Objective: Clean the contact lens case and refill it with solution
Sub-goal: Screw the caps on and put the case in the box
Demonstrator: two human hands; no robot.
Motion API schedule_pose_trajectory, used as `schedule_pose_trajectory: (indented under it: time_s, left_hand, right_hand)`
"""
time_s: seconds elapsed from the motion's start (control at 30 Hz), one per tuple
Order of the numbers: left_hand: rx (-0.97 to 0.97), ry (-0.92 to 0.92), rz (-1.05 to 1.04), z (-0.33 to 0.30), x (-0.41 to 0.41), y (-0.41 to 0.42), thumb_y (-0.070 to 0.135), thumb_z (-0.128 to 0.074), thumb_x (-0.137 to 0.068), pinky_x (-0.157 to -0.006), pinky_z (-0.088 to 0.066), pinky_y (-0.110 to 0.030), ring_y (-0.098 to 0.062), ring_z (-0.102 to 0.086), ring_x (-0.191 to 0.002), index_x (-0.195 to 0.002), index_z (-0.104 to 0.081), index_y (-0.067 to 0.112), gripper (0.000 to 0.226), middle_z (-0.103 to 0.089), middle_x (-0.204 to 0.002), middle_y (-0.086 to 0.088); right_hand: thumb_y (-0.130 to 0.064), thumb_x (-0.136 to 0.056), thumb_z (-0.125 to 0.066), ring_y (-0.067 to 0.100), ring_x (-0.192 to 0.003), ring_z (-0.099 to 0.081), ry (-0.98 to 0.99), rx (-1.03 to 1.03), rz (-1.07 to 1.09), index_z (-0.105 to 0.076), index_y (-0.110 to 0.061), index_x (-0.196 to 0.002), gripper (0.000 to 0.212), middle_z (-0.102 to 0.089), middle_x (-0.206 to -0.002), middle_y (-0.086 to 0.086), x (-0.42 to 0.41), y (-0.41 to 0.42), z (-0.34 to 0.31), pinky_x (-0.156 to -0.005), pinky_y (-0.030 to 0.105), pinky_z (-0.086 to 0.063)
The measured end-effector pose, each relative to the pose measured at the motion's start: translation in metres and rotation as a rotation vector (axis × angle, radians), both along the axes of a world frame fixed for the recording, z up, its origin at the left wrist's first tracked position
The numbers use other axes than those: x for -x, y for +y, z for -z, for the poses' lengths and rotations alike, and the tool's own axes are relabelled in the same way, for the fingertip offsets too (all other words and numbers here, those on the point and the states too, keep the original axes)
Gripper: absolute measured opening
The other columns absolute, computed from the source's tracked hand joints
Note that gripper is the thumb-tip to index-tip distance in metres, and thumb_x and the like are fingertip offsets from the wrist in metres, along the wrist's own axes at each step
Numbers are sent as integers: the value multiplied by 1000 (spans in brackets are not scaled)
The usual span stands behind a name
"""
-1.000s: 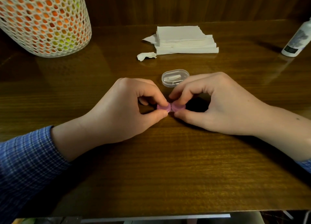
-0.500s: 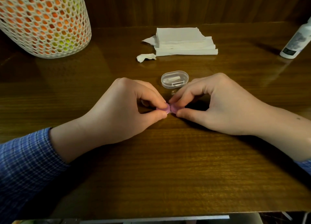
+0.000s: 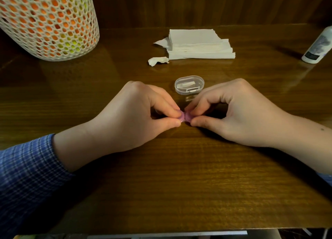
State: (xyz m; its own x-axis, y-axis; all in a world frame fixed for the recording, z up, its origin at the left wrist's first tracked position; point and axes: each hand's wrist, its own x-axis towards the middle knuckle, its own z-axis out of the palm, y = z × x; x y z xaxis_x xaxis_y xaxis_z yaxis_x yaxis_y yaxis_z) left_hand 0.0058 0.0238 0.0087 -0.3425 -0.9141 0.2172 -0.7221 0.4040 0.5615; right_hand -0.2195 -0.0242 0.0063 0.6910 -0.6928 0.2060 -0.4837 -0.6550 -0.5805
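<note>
Pinching a pink contact lens case (image 3: 185, 117) between thumbs and forefingers, the left hand (image 3: 133, 113) and right hand (image 3: 237, 111) are resting on the wooden bench (image 3: 179, 185), just in front of a clear plastic box (image 3: 189, 84), the solution bottle (image 3: 318, 46) standing far right

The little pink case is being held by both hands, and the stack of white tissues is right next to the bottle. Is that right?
Not quite. In the head view the stack of white tissues sits mid-table, far from the bottle at the right edge. Both hands, left and right, do hold the pink case.
</note>
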Motion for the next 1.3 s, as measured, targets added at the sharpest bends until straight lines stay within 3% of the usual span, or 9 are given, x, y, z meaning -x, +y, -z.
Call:
schedule_pose_trajectory:
  time_s: [0.13,0.3,0.5,0.7,0.87,1.3]
  left_hand:
    - [9,-24,6,-1,0,0,29,-81,-84,-85,-53,-10,10,-68,-95,-96,-82,32,13,-75,-98,21]
    - [6,-16,-5,-1,0,-1,30,-81,-83,-86,-52,-10,10,-67,-96,-95,-82,33,12,-74,-98,22]
    - [5,-29,3,0,0,-2,35,-78,-83,-85,-49,-5,12,-66,-96,-94,-82,35,12,-74,-96,24]
    - [-6,-11,1,0,0,0,35,-79,-83,-85,-52,-10,11,-67,-95,-95,-82,35,12,-73,-98,24]
    - [-5,-35,-6,-1,0,-1,34,-78,-84,-86,-51,-7,13,-66,-96,-95,-82,35,12,-74,-98,25]
    - [95,-56,-96,2,10,12,27,-79,-86,-90,-52,-16,5,-69,-94,-95,-83,30,10,-75,-101,19]
  right_hand:
    - [-29,-81,-83,8,-83,-70,-69,110,55,-74,-20,-76,13,-72,-84,-9,-9,7,11,-76,35,-60]
    - [-31,-82,-77,-4,-105,-67,-10,12,-26,-75,-24,-81,8,-73,-109,-17,-2,-1,3,-93,23,-55]
    - [-34,-78,-80,5,-86,-70,-87,37,27,-76,-23,-76,12,-72,-84,-13,-9,2,9,-80,31,-59]
    - [-29,-80,-78,1,-99,-70,-43,-66,-52,-78,-26,-82,4,-74,-101,-16,0,-5,3,-85,21,-57]
    - [-29,-77,-83,3,-89,-70,-70,-31,-5,-78,-26,-78,5,-73,-86,-15,-5,0,6,-82,25,-57]
    - [-26,-81,-84,3,-85,-66,-70,20,130,-77,-24,-78,8,-71,-84,-14,-11,13,11,-80,29,-57]
